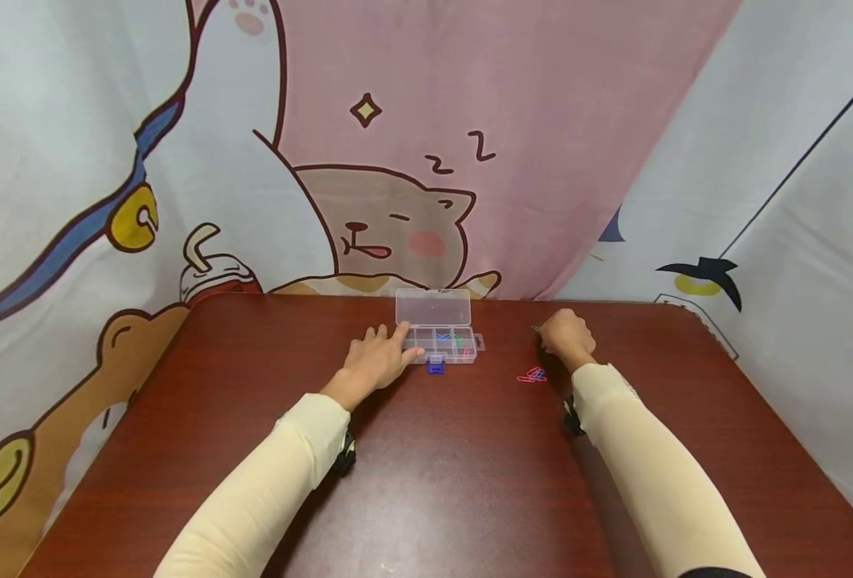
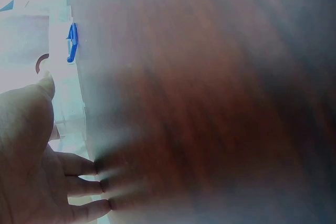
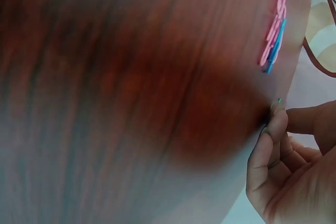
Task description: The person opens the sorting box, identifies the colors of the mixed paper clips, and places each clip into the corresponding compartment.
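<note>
A clear plastic compartment box [image 1: 441, 345] stands on the table with its lid [image 1: 434, 307] raised. Blue, green and pink paper clips lie in some of its compartments. My left hand [image 1: 373, 360] is spread at the box's left end, thumb by the front corner and forefinger at the rim. Its other fingertips rest on the table in the left wrist view. To the right of the box, my right hand [image 1: 569, 335] pinches a green paper clip [image 3: 279, 99] between thumb and forefinger. Only a small green end shows; the rest is hidden by the fingers.
A small pile of pink and blue paper clips [image 1: 532, 375] lies between the box and my right forearm. The box has a blue latch [image 1: 435, 368] at its front. A printed cloth [image 1: 542, 120] hangs along the back of the brown table [image 1: 455, 498].
</note>
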Demonstrator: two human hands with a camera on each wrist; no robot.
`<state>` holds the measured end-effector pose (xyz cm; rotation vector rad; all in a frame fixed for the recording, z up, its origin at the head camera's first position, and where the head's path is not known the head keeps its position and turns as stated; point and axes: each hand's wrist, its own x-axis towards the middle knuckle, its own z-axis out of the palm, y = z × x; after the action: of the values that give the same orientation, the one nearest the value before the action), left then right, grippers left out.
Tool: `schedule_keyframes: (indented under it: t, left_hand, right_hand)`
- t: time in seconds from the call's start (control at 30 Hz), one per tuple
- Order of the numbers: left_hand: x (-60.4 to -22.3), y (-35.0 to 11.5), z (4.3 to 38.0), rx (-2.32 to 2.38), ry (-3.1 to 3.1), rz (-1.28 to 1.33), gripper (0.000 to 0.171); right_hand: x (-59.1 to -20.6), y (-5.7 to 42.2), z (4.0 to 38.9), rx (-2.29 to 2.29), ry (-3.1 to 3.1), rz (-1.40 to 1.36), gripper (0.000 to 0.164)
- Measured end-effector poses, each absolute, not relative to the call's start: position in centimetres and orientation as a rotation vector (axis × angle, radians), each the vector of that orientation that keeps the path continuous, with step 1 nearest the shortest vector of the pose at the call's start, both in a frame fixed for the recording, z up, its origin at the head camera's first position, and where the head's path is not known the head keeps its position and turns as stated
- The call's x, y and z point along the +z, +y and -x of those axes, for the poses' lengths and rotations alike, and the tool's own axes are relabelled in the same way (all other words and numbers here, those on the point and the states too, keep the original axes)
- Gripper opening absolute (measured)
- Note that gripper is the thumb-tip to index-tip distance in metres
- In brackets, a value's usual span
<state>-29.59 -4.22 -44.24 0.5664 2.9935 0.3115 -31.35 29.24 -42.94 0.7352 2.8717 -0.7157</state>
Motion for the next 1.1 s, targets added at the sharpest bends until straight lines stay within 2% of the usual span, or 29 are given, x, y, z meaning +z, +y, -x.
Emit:
schedule_keyframes:
  t: [0.53,0.83,1.1]
  left_hand:
    - [-44.18,-4.14,29.58,0.27,2.992,-0.559,0.07]
    - [-44.19,-4.21,29.64,0.276,2.994,-0.564,0.07]
    - [-44.37,-4.24,29.63,0.278,3.005,-0.565,0.069]
  right_hand:
    - [-42.06,28.56,30.76,-0.549,2.918,-0.686,0.013]
    - [-42.17,28.74,30.89,-0.582,2.891,-0.647,0.03]
    - [-42.43,28.98,30.98,-0.654,2.853,-0.679,0.031]
